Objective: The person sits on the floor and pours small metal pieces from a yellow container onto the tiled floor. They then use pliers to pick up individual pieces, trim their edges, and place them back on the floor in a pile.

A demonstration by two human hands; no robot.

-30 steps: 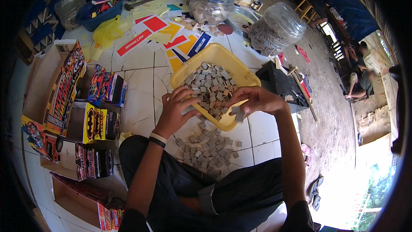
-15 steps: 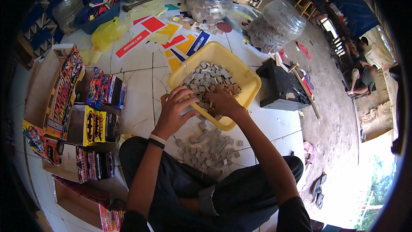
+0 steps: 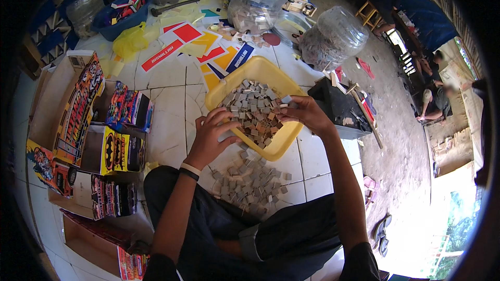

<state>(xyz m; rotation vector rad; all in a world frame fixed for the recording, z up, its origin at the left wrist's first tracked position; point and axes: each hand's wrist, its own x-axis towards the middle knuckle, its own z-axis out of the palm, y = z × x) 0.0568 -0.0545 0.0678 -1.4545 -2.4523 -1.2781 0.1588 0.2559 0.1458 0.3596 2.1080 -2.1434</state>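
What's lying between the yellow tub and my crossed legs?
A loose pile of small, mostly grey pieces on the white tiled floor; the head view shows it.

White lettering (image 3: 166, 51) on red strip (image 3: 162, 56), blue card (image 3: 240, 58); dark print (image 3: 123, 151) on yellow box (image 3: 116, 152).

Above the yellow basin (image 3: 285, 141) I could lift straight up. Between its left edge and the printed boxes (image 3: 125, 151) runs a stretch of white tile (image 3: 166, 109), wide enough for my left hand (image 3: 214, 126) to slide out. A low pull toward me meets the pile of grey squares (image 3: 250, 179) outside the near edge. The black box (image 3: 341, 117) blocks a low path rightward; flat sheets (image 3: 229, 60) lie past the far-left edge.
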